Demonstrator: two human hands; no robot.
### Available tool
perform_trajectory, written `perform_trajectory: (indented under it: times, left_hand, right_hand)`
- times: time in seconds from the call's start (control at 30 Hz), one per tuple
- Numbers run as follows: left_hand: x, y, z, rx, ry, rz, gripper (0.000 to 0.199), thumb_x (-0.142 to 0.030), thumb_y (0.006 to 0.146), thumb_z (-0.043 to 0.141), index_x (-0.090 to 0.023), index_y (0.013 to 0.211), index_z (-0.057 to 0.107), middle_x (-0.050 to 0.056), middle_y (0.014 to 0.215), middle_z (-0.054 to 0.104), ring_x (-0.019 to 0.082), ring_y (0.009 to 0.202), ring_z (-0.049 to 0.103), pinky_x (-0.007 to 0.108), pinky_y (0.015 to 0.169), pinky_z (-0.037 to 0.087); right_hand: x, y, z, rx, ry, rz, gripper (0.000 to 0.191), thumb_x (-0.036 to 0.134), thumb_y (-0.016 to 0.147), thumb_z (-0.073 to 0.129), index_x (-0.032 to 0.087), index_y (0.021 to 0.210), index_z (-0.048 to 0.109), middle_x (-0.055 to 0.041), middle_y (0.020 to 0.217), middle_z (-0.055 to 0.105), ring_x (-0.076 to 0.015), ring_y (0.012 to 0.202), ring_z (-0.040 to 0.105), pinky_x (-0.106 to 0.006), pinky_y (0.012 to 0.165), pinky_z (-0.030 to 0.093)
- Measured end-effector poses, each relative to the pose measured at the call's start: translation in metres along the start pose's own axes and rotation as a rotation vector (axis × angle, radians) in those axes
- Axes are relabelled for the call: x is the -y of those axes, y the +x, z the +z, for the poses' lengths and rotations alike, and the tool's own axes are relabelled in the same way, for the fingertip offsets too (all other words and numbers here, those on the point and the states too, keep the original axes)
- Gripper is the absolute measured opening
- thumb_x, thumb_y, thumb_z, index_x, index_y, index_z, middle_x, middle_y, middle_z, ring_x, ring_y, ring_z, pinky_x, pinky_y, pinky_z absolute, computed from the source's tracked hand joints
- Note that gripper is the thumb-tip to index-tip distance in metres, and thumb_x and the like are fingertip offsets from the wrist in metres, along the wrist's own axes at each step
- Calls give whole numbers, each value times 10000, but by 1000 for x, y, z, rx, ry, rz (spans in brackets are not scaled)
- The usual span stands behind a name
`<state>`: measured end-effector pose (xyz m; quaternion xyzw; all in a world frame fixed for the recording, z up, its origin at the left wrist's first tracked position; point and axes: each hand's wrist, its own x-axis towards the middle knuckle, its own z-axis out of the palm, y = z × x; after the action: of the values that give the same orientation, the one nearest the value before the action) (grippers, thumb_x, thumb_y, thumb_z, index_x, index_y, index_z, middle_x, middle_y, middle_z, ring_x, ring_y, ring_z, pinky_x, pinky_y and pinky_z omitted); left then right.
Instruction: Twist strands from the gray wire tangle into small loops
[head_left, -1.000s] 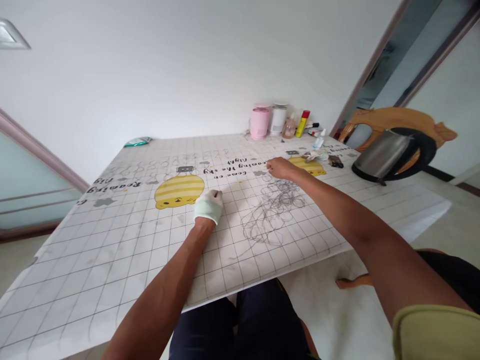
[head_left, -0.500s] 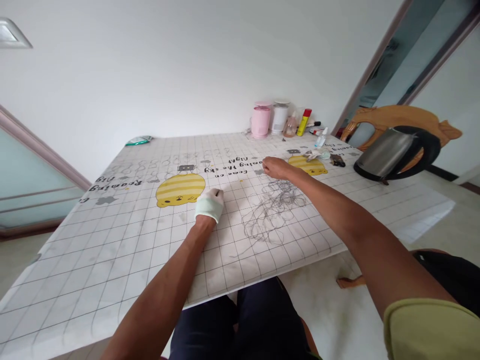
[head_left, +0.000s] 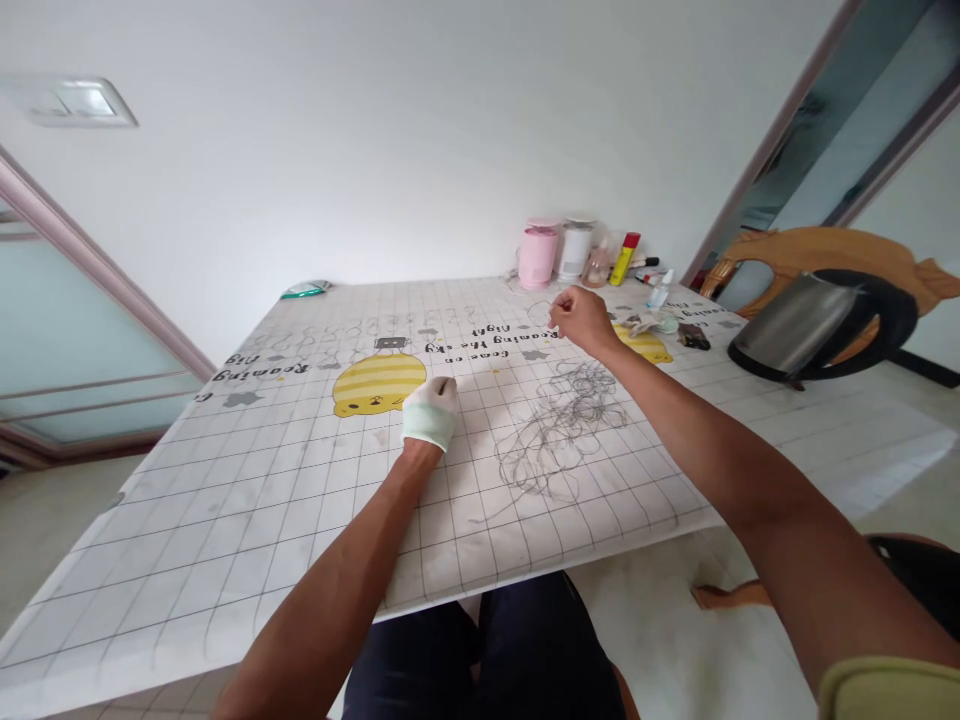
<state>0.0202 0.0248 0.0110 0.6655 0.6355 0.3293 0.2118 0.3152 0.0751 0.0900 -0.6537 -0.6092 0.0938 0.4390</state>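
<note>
My left hand, in a white glove with a pale green cuff, rests closed on the table beside a printed yellow striped bear. What lies in its fingers, if anything, is hidden. A loose tangle of thin grey thread or wire spreads on the cloth to its right. Bare and raised beyond that tangle, my right hand has its fingertips pinched together. Anything in the pinch is too fine to make out.
A checked white tablecloth covers the table. Along the back stand a pink container, a white container and a red-yellow tube. A steel kettle is at the right, near a wooden chair. A green packet lies back left.
My right hand has lifted and turned, going from a fist low over the cloth to a pinch. The left hand stays closed in place. The view has shifted slightly.
</note>
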Motion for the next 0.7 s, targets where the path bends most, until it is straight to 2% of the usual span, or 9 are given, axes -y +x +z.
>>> perform_trajectory:
  times: [0.1,0.17,0.23,0.33,0.4,0.47,0.57,0.63,0.7]
  left_hand:
    - [-8,-5,-4,-10,-73,12,318,-366,1000,516,-246,950,806,48,951,802,220,933,698,284,859,486]
    - [-13,-8,-4,28,-154,39,297,-411,975,592,-242,1084,811,47,1058,811,227,1037,712,287,939,499]
    - [-16,-11,-2,111,-255,63,404,-428,930,680,-215,1262,767,54,1151,804,227,1108,714,289,1000,507]
    - [-19,-14,3,219,-455,52,613,-377,888,730,-147,1451,645,74,1117,802,205,1022,737,294,961,554]
    - [-19,-13,5,227,-646,6,642,-332,890,709,-113,1484,602,85,1060,798,185,893,742,306,874,593]
    - [-17,-10,4,183,-859,-43,566,-297,899,673,-90,1423,631,101,1037,787,166,806,731,315,808,614]
    - [-10,-2,0,108,-1074,-74,371,-286,917,629,-82,1217,706,116,1002,769,153,764,720,319,768,625]
    - [-5,3,-5,80,-1067,-74,282,-307,931,615,-96,1086,719,102,922,756,149,712,705,305,706,617]
    - [-2,6,-10,71,-969,-60,224,-307,934,605,-117,979,714,81,839,740,145,658,687,279,636,595]
  right_hand:
    - [13,-7,14,6,386,174,161,128,931,672,188,813,582,-63,778,701,-169,659,706,-274,626,584]
    - [22,-14,26,5,623,235,192,102,922,677,185,786,570,-68,787,697,-172,710,732,-287,674,629]
    - [30,-25,41,30,790,287,189,83,918,668,177,780,581,-69,777,699,-169,742,743,-291,731,652]
    - [42,-42,66,87,956,351,167,76,917,657,168,784,611,-65,742,700,-168,765,746,-295,794,666]
    - [49,-54,82,132,1044,378,166,77,906,673,168,777,623,-65,730,705,-176,764,745,-317,813,675]
    - [54,-66,95,176,1111,392,170,76,895,689,167,763,630,-71,746,712,-181,765,747,-336,837,678]
    - [56,-79,107,241,1137,397,163,94,895,703,162,762,636,-87,803,719,-190,788,754,-344,835,677]
    - [53,-83,106,322,1057,382,140,130,899,718,159,785,642,-103,860,728,-201,798,755,-334,763,673]
    - [47,-83,99,398,906,327,96,176,896,744,163,852,659,-116,945,742,-208,832,755,-309,698,656]
